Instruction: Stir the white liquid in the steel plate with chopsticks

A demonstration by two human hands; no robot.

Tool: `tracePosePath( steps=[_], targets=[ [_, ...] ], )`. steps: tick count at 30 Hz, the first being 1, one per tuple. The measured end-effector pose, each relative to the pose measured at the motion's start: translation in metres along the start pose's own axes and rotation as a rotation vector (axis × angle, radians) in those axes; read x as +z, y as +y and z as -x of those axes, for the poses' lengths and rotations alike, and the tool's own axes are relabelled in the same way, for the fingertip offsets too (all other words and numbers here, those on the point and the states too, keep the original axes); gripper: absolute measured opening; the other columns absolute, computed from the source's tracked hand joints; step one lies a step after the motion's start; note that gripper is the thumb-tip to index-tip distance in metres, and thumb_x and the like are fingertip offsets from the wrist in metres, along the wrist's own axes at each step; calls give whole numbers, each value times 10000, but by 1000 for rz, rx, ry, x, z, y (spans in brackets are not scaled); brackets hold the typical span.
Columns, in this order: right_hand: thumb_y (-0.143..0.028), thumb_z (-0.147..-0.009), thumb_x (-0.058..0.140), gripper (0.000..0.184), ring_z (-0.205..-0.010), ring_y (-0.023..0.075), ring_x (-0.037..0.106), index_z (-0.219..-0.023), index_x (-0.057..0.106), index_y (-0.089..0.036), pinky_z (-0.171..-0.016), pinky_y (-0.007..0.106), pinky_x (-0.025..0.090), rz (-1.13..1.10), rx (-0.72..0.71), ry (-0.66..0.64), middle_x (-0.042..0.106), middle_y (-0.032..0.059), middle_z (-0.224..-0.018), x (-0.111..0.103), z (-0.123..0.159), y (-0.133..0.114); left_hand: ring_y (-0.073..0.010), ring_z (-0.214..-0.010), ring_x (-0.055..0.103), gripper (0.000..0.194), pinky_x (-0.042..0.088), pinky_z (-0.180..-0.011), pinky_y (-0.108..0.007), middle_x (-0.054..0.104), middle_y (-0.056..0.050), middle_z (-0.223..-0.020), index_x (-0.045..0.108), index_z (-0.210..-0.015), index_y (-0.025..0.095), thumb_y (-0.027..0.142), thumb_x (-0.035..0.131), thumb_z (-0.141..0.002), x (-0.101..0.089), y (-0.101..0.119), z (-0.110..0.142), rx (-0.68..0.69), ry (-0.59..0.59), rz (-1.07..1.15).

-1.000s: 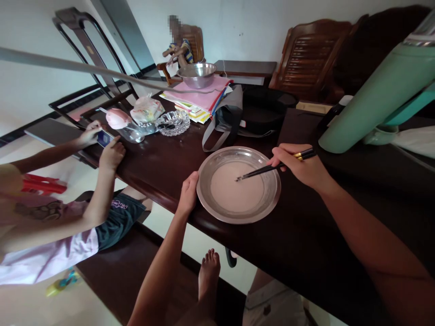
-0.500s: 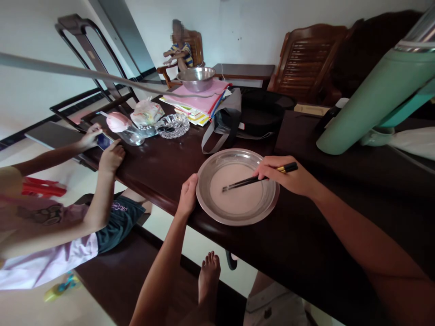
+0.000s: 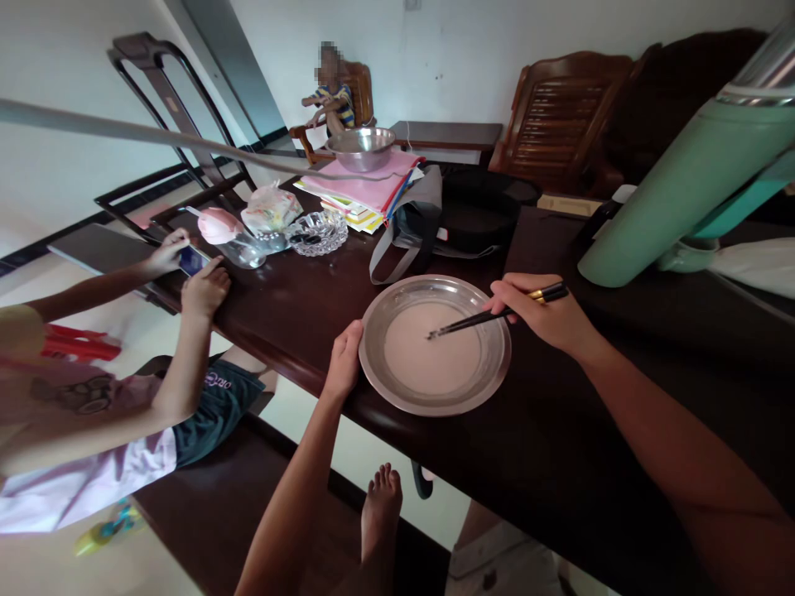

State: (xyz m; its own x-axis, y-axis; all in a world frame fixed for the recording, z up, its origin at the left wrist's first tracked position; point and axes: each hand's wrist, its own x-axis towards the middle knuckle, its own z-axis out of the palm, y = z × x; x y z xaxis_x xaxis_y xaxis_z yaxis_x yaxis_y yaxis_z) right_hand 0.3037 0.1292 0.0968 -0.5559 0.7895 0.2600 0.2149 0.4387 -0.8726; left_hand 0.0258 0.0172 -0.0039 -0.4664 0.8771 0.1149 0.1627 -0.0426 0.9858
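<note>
Currently, chopsticks (image 3: 475,319): pinched between the thumb and fingers of the right hand (image 3: 543,310), the nearer one; long axis slanted leftward and down, tips at the pale liquid (image 3: 435,368).
Metal basin (image 3: 435,407): set on the dark table (image 3: 286,298), left of the right fingers; left rim touched by the left hand (image 3: 344,358), whose fingers are partly hidden, so their grip cannot be told.
Barrier: liquid ringed by the basin wall.
Surroundings: grey-black bag (image 3: 428,223) placed beyond the basin; green flask (image 3: 676,190) to the right, apart.

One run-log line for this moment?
left hand: holding metal basin at rim | right hand: holding black chopsticks | tips: at pale liquid
</note>
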Motion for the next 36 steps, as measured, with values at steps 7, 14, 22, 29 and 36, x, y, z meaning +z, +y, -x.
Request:
tracePosePath(
  steps=[7,14,22,29,36],
  targets=[
    [-367,-926,591,316,-700,151,626,-681,690,-194,-612,273,466,0,-62,-77,725,39,-767,1,0,0,-125,-631,405,481,410,-623,-230,462,30,-665,511,-673,194,628,544,-876,0,3,0,-1,10,-26],
    [-382,-933,585,339,-640,133,601,-672,690,-193,-586,266,463,-35,-45,-157,739,38,-776,-1,1,-2,-126,-634,410,475,411,-626,-229,461,31,-668,513,-685,195,632,550,-869,0,0,0,-6,9,-15],
    [-408,-937,576,366,-610,132,598,-665,688,-191,-564,265,457,-42,-15,-133,734,38,-756,0,1,0,-129,-638,395,482,404,-629,-231,446,31,-671,501,-674,198,637,549,-868,-1,0,0,-8,3,-34],
    [-395,-947,558,388,-612,135,604,-634,671,-197,-551,262,441,-13,15,-33,714,29,-706,-1,1,-1,-129,-634,394,481,412,-631,-231,444,31,-661,498,-666,197,628,543,-876,0,3,1,-4,0,-38],
    [-406,-934,584,367,-674,154,633,-647,677,-197,-579,269,459,-25,2,-23,726,40,-741,0,1,-1,-135,-654,432,453,424,-639,-232,491,19,-690,552,-705,193,606,541,-891,-1,-1,0,-1,1,-7]
  ],
)
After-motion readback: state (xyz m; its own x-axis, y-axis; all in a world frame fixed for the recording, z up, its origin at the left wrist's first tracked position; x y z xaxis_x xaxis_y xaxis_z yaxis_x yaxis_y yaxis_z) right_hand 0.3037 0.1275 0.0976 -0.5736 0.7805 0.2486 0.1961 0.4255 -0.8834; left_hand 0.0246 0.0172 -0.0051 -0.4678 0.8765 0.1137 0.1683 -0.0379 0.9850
